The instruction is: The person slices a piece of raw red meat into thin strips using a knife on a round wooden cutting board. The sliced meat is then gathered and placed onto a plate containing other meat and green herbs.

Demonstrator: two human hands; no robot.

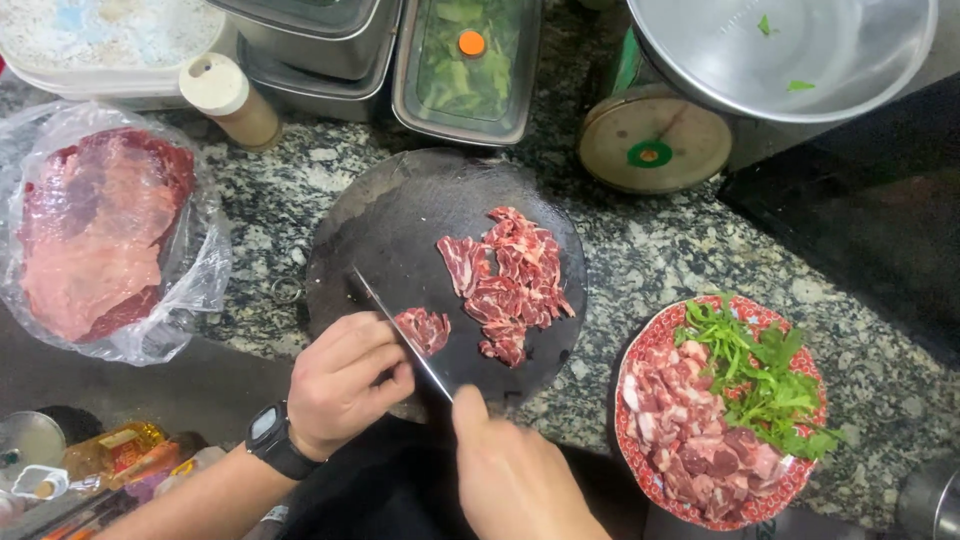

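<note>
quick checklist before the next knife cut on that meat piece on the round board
1. Left hand fingers curled back from the thin steel knife blade: ok, knuckles face the blade.
2. Right hand grip on the knife: cannot tell, the handle is hidden.
3. Small red meat piece lying flat on the dark round cutting board: ok.
4. Pile of sliced red meat clear of the blade: ok, it lies apart.
5. Red patterned plate of meat and greens off the board: ok.
</note>
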